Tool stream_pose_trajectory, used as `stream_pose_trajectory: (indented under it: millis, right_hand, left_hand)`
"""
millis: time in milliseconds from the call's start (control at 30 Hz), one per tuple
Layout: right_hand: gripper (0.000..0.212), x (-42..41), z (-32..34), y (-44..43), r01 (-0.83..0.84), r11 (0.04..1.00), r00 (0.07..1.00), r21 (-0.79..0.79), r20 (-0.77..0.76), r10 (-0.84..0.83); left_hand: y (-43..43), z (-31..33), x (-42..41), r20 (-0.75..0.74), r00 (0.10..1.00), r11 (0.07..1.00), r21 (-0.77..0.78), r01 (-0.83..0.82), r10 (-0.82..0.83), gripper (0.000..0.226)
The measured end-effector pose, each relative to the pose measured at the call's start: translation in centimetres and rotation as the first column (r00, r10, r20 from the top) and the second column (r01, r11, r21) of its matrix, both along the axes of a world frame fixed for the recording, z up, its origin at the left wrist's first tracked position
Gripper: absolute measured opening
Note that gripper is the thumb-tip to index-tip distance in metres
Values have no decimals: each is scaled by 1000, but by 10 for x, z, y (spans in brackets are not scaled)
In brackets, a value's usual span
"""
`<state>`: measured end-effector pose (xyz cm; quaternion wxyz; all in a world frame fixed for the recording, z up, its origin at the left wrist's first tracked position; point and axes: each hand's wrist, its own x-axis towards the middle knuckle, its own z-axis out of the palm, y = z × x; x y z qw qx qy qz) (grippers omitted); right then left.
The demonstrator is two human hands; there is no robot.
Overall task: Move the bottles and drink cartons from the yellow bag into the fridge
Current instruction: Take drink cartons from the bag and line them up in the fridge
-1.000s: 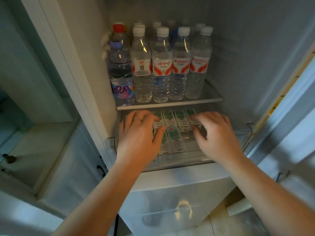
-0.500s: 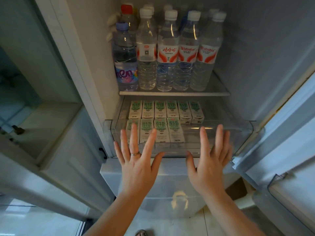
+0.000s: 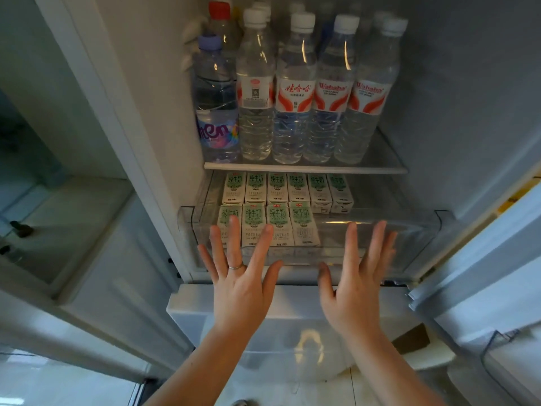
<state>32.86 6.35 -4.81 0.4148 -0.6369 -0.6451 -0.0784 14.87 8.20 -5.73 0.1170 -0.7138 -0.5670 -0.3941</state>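
The tall white fridge (image 3: 453, 83) stands open in front of the person, its door (image 3: 483, 273) swung out to the right. Across the compartment runs a clear glass shelf (image 3: 304, 168), and just under it sits a see-through plastic drawer (image 3: 380, 238), pulled partway out.

On the shelf, clear plastic water bottles with white caps and red-and-white labels (image 3: 295, 95) stand upright and shoulder to shoulder, with more behind them. At the left end is a bluish bottle with a purple cap (image 3: 215, 112), and behind that a red-capped bottle (image 3: 219, 13).

In the drawer are small green-and-white milk cartons (image 3: 276, 189) in two tight rows, six at the back and four in front, packed toward the left.

The left hand (image 3: 243, 288) and right hand (image 3: 351, 291) are both raised before the drawer front, palms forward, fingers straight and spread, holding nothing. I cannot tell whether the fingertips touch the plastic. A thin silver ring (image 3: 235, 266) sits on one left finger.
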Motion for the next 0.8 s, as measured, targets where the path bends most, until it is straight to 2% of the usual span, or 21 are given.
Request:
stream_pose_trajectory:
  millis: [300,433,800]
  right_hand:
    - [86,3,6,45,-31,996,999,-82,-44,28]
    - [80,-1,5,63,-53,990,997,-128,-60,46]
    - [89,0,1,94,18,991,999,-133,-34,-23]
  left_hand:
    - [46,6,0,-53,999,989,-148,-2,-6,74]
    - [65,7,-2,1,998,975,-214,62,-63,76]
    - [94,9,-6,-35,994,963,-254,90,-102,89]
